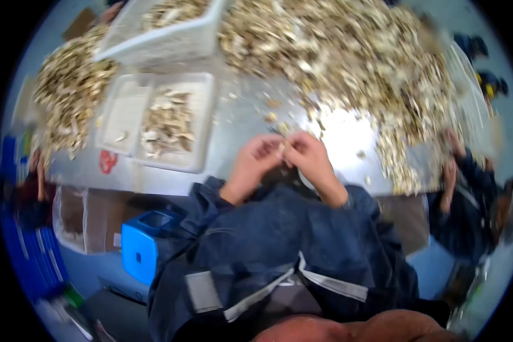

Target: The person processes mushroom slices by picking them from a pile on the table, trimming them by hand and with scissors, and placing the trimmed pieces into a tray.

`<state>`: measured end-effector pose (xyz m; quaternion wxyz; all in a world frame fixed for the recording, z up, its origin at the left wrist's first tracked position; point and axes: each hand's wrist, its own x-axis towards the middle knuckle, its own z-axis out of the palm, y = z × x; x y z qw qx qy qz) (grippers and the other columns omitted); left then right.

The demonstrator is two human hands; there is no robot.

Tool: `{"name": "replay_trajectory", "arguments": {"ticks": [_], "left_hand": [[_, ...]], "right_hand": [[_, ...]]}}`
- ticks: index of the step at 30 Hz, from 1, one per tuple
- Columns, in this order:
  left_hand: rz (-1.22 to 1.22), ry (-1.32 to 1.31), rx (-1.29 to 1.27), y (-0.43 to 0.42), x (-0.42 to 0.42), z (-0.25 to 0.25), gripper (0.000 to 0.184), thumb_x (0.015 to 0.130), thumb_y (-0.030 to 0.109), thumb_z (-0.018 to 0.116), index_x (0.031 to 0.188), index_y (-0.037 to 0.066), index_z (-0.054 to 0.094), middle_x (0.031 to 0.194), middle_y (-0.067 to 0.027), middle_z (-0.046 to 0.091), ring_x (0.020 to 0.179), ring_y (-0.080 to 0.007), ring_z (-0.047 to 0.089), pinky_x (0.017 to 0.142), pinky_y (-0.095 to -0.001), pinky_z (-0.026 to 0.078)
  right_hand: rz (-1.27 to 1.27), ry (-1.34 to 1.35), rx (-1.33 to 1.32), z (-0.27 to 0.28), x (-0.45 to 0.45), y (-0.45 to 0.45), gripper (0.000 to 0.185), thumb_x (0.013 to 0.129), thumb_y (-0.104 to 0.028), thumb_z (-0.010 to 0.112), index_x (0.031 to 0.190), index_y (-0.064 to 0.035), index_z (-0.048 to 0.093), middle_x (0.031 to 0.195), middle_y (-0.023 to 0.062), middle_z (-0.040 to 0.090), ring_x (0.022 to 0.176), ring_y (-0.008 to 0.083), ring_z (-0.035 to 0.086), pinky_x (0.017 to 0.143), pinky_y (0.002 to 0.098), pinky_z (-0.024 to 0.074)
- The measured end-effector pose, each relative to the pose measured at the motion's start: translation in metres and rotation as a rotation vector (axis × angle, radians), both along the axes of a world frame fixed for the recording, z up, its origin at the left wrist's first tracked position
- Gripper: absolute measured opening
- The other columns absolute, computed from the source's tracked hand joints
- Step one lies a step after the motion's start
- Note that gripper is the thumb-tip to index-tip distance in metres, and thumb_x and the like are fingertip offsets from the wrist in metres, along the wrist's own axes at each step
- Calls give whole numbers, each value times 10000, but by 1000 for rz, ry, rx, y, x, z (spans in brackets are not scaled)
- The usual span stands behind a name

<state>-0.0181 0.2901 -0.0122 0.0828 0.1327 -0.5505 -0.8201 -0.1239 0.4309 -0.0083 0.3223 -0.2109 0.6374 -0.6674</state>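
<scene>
My left hand (253,163) and my right hand (313,161) meet at the table's near edge, fingertips pinched together. A small pale piece (281,147) shows between them, too blurred to name for certain; it resembles the dried slices on the table. By the left fingertips a thin dark tip sticks out, its kind unclear. Just beyond my hands lie a few loose pale scraps (283,127). To the left stands a white divided tray (206,122); dried slices, mushroom-like, (168,122) fill part of its right compartment, and one scrap lies in the left.
A large heap of dried slices (347,51) covers the far and right table (239,97); another heap (74,85) is at left. A white bin (165,45) stands behind the tray. A red object (108,162) and blue stool (139,251) are left. Co-workers' hands (450,171) work at right.
</scene>
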Motion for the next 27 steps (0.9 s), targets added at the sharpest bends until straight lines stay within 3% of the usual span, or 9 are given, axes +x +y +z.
{"name": "replay_trajectory", "arguments": {"ticks": [6, 9, 12, 13, 16, 17, 21, 24, 27], "left_hand": [[-39, 50, 103, 11, -20, -4, 327, 955, 61, 652, 1269, -11, 591, 1085, -58, 640, 909, -124, 603, 814, -271, 513], [-58, -5, 186, 11, -26, -3, 337, 965, 39, 623, 1295, -9, 574, 1003, -44, 634, 836, -121, 624, 720, -218, 486], [-68, -57, 181, 10, -31, 2, 347, 973, 53, 617, 1311, -8, 567, 965, -36, 619, 817, -118, 622, 681, -203, 465], [-79, -56, 199, 9, -32, 0, 345, 972, 50, 615, 1309, -5, 569, 999, -42, 620, 842, -124, 613, 723, -223, 475], [-108, -64, 227, 7, -37, -8, 336, 970, 48, 612, 1301, 0, 575, 1065, -52, 623, 888, -136, 599, 802, -261, 495], [-113, -74, 221, 7, -39, -10, 333, 971, 52, 613, 1298, 1, 574, 1062, -51, 625, 883, -137, 602, 797, -261, 497], [-149, -86, 210, 15, -60, -18, 302, 969, 64, 629, 1262, 1, 589, 1047, -53, 638, 870, -138, 617, 789, -262, 509], [-220, -26, 132, 24, -78, -26, 287, 963, 69, 647, 1238, 2, 601, 1035, -56, 648, 874, -135, 624, 795, -267, 519], [-277, -46, 127, 27, -82, -22, 273, 971, 33, 621, 1241, -3, 596, 1054, -59, 635, 895, -132, 607, 825, -273, 514]], "right_hand": [[-114, -71, -60, 6, -11, 20, 91, 901, -69, 683, 930, -4, 627, 768, 10, 641, 634, 65, 584, 561, 222, 463], [-193, -67, -69, 6, -21, 34, 88, 899, -60, 681, 943, -4, 631, 781, 10, 645, 660, 61, 596, 587, 211, 477], [-328, 138, 87, 1, -34, 61, 87, 924, -68, 684, 970, -10, 638, 818, 21, 636, 673, 71, 609, 612, 214, 495], [-366, 240, 164, -3, -39, 71, 121, 910, -89, 703, 995, -10, 668, 826, 36, 655, 716, 93, 634, 624, 224, 504], [-518, 832, 462, -2, -51, 93, 112, 886, -96, 707, 968, -20, 709, 818, 64, 672, 669, 171, 656, 632, 277, 522], [-535, 918, 533, -8, -54, 99, 127, 882, -113, 715, 970, -22, 717, 829, 66, 672, 781, 161, 649, 645, 244, 500], [-319, 554, 292, 1, -44, 84, 142, 903, -124, 720, 955, 8, 718, 851, 52, 700, 772, 104, 632, 672, 265, 499], [-177, 247, 127, 16, -32, 64, 153, 936, -131, 715, 994, 10, 720, 861, 29, 721, 747, 65, 629, 676, 220, 491], [-148, 192, 241, 13, -36, 66, 145, 933, -110, 715, 1024, 2, 713, 876, 30, 725, 744, 51, 633, 672, 201, 487]]}}
